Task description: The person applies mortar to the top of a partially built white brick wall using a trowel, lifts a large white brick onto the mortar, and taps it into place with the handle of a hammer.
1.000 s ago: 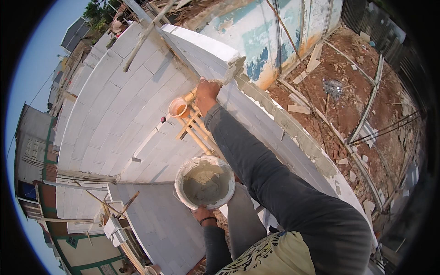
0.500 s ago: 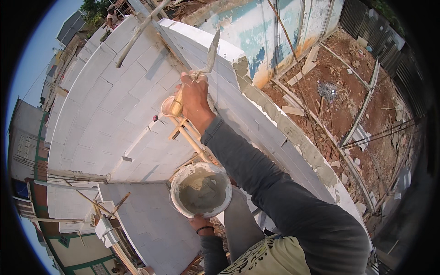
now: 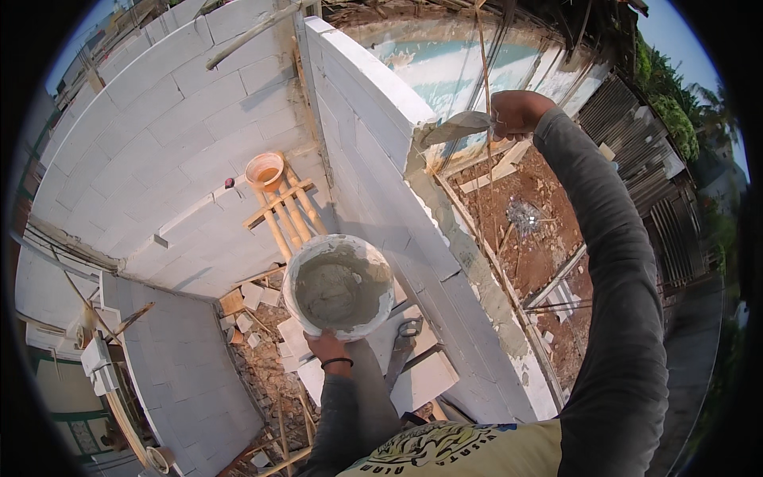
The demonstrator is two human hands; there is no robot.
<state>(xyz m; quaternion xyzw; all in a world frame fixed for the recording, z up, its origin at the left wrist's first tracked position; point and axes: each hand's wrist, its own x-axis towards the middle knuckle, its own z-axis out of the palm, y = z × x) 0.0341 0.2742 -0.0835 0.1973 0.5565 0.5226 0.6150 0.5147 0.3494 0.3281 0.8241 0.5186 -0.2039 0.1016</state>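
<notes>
My left hand (image 3: 327, 347) grips the near rim of a round, pale bucket (image 3: 386, 300). Grey wet mortar (image 3: 334, 288) lies inside the bucket and coats its walls. Out to the far right, my right hand (image 3: 518, 115) is closed round a trowel, its handle mostly hidden by my fingers. The grey-smeared trowel blade (image 3: 459, 127) points left, over the end of the white block at the far part of the wall. Along the top of the white block wall (image 3: 397, 215) runs a strip of grey mortar (image 3: 477, 266), uneven and spilling at its edges.
An orange bowl (image 3: 265, 169) rests on bamboo poles (image 3: 290, 211) beyond the bucket. A handsaw (image 3: 402, 346) lies on pale blocks (image 3: 425, 381) below me. Rubble covers the floor at left; red soil (image 3: 540, 191) and planks lie beyond the wall.
My right hand has swung right with the trowel, from above the inner side of the wall to its mortared top. The trowel blade has turned from upright to level. My left hand still holds the bucket.
</notes>
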